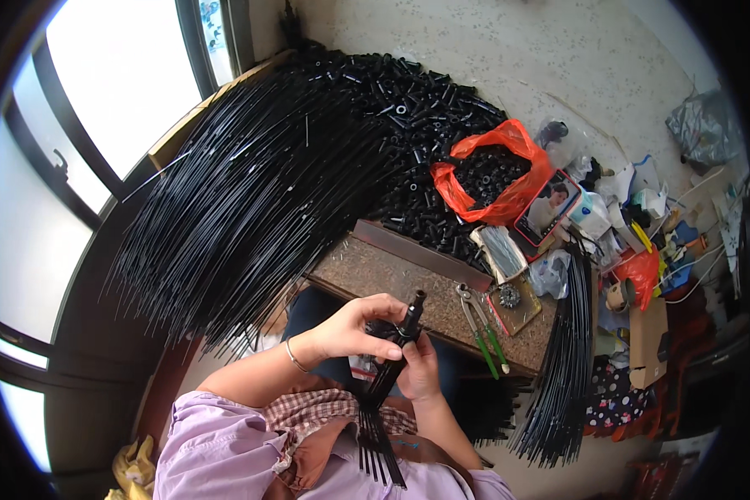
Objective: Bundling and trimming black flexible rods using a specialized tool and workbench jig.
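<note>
The black rib bundle (381, 386) runs tilted through both hands, its tubular head (414, 312) projecting above the grip and its rods spreading below. The left hand (365, 327) closes on the upper end; the right hand (422, 368) clasps it from the right. Beyond, the worktop (392, 268) carries green-handled pliers (482, 347).

- Left hand (357, 329) and right hand (422, 368): both gripping black ribbed assembly (381, 383), near side of speckled table (392, 268)
- Long black rods (225, 192): heaped, left of table
- Red bag (521, 197), small black parts (485, 177) inside: beyond table
- Green-handled pliers (464, 293): on table, right half
- Rod bundle (563, 358): table's right end
</note>
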The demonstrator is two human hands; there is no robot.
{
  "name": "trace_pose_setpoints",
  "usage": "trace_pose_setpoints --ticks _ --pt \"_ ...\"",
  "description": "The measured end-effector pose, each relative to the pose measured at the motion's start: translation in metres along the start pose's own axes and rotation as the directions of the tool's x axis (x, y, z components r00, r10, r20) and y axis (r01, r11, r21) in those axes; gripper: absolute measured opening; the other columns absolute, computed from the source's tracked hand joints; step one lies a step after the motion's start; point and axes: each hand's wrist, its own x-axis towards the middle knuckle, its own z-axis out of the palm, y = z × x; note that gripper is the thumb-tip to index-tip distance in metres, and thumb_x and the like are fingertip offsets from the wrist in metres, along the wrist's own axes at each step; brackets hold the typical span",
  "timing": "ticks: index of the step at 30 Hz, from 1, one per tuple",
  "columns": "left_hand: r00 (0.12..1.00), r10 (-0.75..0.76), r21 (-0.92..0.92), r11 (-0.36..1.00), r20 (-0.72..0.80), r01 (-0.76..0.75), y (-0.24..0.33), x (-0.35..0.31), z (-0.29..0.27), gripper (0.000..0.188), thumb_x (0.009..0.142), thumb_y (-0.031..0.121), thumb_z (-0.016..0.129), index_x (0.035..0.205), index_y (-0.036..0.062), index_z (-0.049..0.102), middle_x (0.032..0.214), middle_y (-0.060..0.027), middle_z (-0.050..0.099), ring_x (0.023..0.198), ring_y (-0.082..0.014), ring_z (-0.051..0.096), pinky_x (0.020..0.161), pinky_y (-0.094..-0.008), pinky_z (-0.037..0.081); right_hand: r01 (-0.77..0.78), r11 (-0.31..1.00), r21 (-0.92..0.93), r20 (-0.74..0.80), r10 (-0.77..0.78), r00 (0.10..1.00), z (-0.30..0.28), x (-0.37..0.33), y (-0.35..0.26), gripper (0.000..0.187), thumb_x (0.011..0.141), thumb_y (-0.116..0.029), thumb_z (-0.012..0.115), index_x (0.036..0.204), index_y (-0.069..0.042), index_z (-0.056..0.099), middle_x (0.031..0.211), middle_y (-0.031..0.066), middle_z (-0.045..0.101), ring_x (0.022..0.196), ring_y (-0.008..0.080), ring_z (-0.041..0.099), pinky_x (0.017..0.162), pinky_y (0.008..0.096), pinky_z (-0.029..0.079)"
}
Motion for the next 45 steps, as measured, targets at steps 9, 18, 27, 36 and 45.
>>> trace_pose_setpoints --ticks 9,18,27,36,45 --pt "0.98 0.168 0.486 0.869 -0.108 -0.096 0.005 -0.005 0.004 0.035 0.064 0.011 0.074 0.094 0.0008 0.058 0.09 -0.013 0.06 0.085 -0.0278 0.059 0.077 -0.0326 0.046 0.05 0.997 -0.058 0.005 -0.049 0.999 -0.002 -0.001 0.01 0.022 0.087 -0.026 0.056 0.102 -0.01 0.053 0.084 0.0052 0.061 0.073 0.0171 0.057 0.064 0.0289 0.046" --pt "0.99 0.138 0.0 0.99 -0.008 -0.138 -0.01 -0.005 -0.005 0.026 0.071 0.007 0.073 0.095 0.0014 0.065 0.091 -0.0101 0.063 0.089 -0.0196 0.057 0.088 -0.0347 0.042 -0.031 0.999 0.012 0.143 0.029 0.989 0.006 -0.005 -0.004 0.027 0.085 -0.024 0.059 0.106 -0.009 0.052 0.079 0.0066 0.057 0.072 0.0182 0.055 0.065 0.0307 0.045" --pt "0.824 0.427 -0.353 0.886 0.371 -0.3 -0.003 0.013 0.003 0.015 0.069 0.011 0.075 0.074 0.0002 0.066 0.074 -0.0104 0.062 0.08 -0.0244 0.056 0.088 -0.0455 0.043 -0.215 0.972 0.089 0.52 0.139 0.843 -0.036 -0.02 0.015 0.029 0.078 -0.001 0.062 0.106 -0.004 0.057 0.1 0.0083 0.055 0.095 0.0196 0.057 0.084 0.0362 0.046" --pt "0.79 0.442 -0.511 0.838 0.425 -0.194 -0.013 0.007 0.011 0.012 0.065 0.009 0.076 0.066 0.0026 0.066 0.069 -0.0104 0.063 0.078 -0.0235 0.056 0.092 -0.0518 0.04 -0.093 0.977 -0.19 0.5 0.178 0.848 -0.011 -0.03 0.002 0.031 0.079 -0.003 0.062 0.109 0.0 0.055 0.107 0.0112 0.058 0.104 0.0245 0.055 0.091 0.0363 0.043" --pt "0.968 0.239 -0.331 0.922 0.072 -0.203 -0.006 0.003 0.009 0.101 0.061 0.044 0.078 0.136 0.0027 0.025 0.137 -0.0148 0.033 0.121 -0.0257 0.04 0.098 -0.0401 0.033 0.332 0.941 -0.065 -0.271 -0.337 0.902 0.006 -0.006 0.002 0.017 0.087 -0.01 0.054 0.103 -0.004 0.052 0.094 0.0072 0.059 0.079 0.011 0.054 0.072 0.0239 0.043"
